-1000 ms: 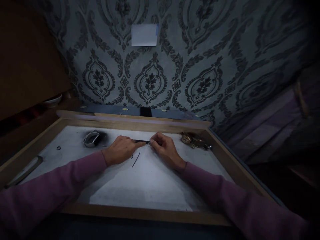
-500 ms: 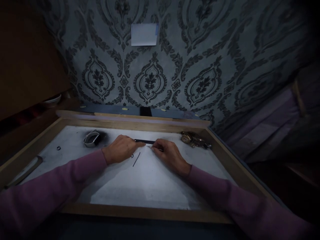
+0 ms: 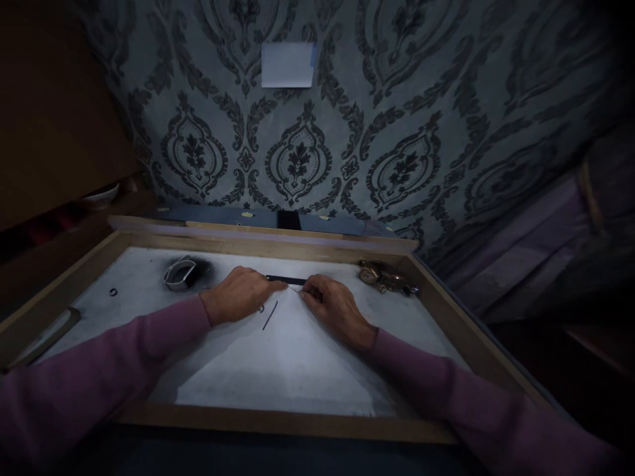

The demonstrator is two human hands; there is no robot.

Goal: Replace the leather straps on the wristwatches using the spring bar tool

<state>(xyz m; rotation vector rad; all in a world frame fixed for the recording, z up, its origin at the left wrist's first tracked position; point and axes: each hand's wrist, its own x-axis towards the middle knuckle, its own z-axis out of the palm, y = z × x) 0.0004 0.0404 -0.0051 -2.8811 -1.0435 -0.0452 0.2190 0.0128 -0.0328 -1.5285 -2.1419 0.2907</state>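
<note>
A dark flat strip [image 3: 286, 280] runs between my two hands inside the shallow tray. My left hand [image 3: 241, 296] is closed at its left end, with one digit stretched along its near edge. My right hand [image 3: 337, 312] pinches a thin, shiny pointed tool [image 3: 296, 289], its tip close to that digit and the strip. Most of the tool is hidden by my fingers. Just below my left hand lie a thin dark rod [image 3: 270, 316] and a small dark ring-like piece [image 3: 261, 309].
The wooden-rimmed tray [image 3: 278, 418] has a white floor. A wristwatch with a pale band [image 3: 179, 274] sits left, brass-coloured watch-like pieces [image 3: 384, 277] right. Another small dark ring [image 3: 113, 291] and a curved band [image 3: 47, 340] lie far left. Patterned wallpaper [image 3: 297, 158] rises behind.
My right fingers have shifted slightly, and more of the shiny tool shows now. My left hand stays at the strip. The view has moved a little.
</note>
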